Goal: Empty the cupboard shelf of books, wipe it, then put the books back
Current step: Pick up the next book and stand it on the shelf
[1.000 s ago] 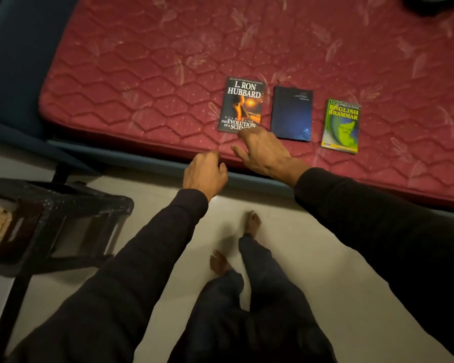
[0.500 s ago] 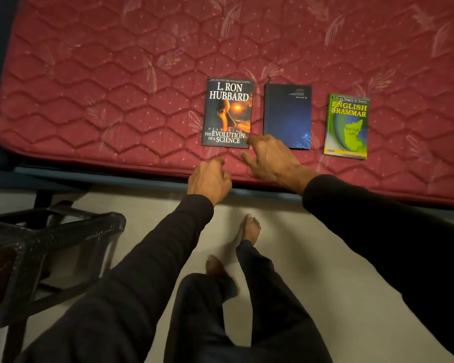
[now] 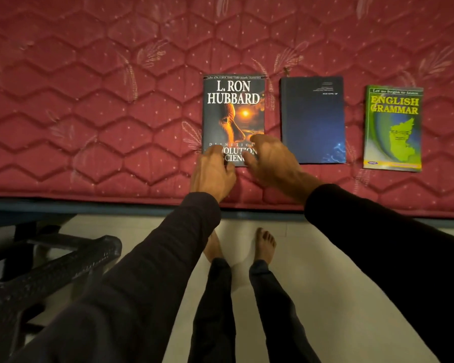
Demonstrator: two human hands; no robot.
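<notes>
Three books lie flat in a row on the red quilted mattress (image 3: 89, 113). The dark L. Ron Hubbard book (image 3: 233, 111) is on the left, a plain dark blue book (image 3: 312, 119) in the middle, and a green English Grammar book (image 3: 393, 127) on the right. My left hand (image 3: 212, 171) curls its fingers at the Hubbard book's lower left corner, thumb on the cover. My right hand (image 3: 270, 161) rests its spread fingers on that book's lower right corner. Both hands hide part of the title.
The mattress's blue front edge (image 3: 89, 205) runs across the view just past my bare feet (image 3: 265, 242) on the pale floor. A black plastic stool (image 3: 50, 273) stands at the lower left, close to my left sleeve.
I have leaned closer to the mattress. Both hands moved forward from its front edge onto the bottom of the Hubbard book.
</notes>
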